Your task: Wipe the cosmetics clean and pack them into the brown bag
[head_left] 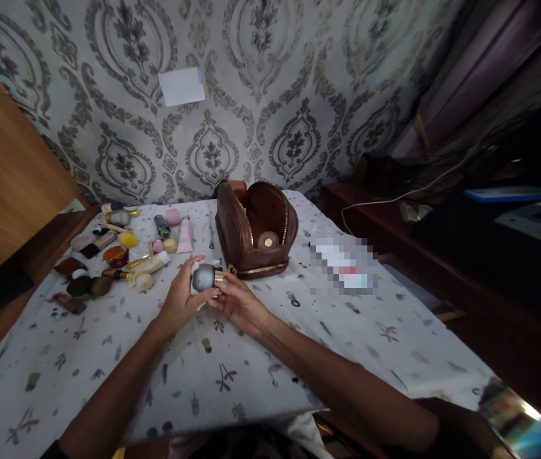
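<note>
A small grey jar-like bottle (203,278) with a gold neck lies sideways between both hands, in front of the brown bag. My left hand (182,298) is closed round its body, with a white tissue or cloth between palm and bottle. The fingers of my right hand (242,306) hold the gold end from the right. Just behind the hands stands the brown leather bag (231,223), its zip undone and its top gaping. To the left of the hands are a cream tube (150,262) and a pink tube (185,236).
Several cosmetics spread over the left of the patterned cloth (194,382), among them a yellow round item (127,240) and an amber jar (115,256). A pixelated object (344,264) lies right of the bag. A wooden panel (12,172) rises at the left.
</note>
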{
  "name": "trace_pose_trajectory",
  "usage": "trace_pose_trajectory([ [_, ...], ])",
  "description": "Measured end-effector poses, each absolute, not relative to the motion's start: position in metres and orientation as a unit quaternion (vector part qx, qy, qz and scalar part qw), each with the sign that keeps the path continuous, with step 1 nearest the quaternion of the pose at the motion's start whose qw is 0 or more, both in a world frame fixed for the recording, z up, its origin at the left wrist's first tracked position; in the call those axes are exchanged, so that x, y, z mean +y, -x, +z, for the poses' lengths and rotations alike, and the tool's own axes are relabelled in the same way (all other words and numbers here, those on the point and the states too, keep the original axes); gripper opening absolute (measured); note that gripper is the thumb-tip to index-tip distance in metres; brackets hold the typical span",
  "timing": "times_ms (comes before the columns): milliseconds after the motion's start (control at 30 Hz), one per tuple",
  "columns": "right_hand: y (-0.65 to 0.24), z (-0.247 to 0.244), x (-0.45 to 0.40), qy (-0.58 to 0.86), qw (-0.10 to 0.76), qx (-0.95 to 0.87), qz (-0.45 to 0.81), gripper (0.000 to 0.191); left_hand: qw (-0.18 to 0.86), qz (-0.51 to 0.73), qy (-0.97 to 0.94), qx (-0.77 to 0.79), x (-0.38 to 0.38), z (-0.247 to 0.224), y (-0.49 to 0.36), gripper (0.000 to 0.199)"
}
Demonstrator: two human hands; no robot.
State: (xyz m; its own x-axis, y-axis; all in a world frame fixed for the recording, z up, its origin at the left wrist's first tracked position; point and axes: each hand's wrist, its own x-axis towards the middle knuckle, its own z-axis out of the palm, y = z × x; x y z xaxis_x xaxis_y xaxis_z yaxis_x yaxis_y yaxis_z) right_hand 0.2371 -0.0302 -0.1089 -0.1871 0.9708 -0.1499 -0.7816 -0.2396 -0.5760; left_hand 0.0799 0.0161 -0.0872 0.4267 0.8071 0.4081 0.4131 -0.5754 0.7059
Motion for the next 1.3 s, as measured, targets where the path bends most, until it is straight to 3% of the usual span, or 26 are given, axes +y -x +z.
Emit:
trace_pose_trajectory([
  [200,-0.238,-0.1,-0.034,0.274,0.596,-0.277,0.702,0.051,0.346,0.369,-0.769,0.391,0.016,-0.09,-0.079,0.048],
  [433,-0.244,-0.101,-0.032,0.343,0.591,-0.394,0.615,0.058,0.355,0.421,-0.732,0.402,0.016,-0.094,-0.082,0.056],
  [633,-0.247,-0.103,-0.028,0.383,0.621,-0.46,0.506,0.052,0.527,0.329,-0.664,0.416,0.008,-0.096,-0.091,0.063],
  [800,-0.25,-0.101,-0.032,0.382,0.61,-0.503,0.479,0.07,0.615,0.302,-0.594,0.422,0.006,-0.101,-0.095,0.066],
  [1133,-0.25,-0.107,-0.027,0.408,0.617,-0.494,0.457,0.087,0.529,0.396,-0.606,0.442,0.009,-0.097,-0.1,0.054],
  [1300,-0.245,-0.108,-0.029,0.486,0.578,-0.53,0.386,0.064,0.412,0.456,-0.597,0.515,0.009,-0.095,-0.095,0.046],
])
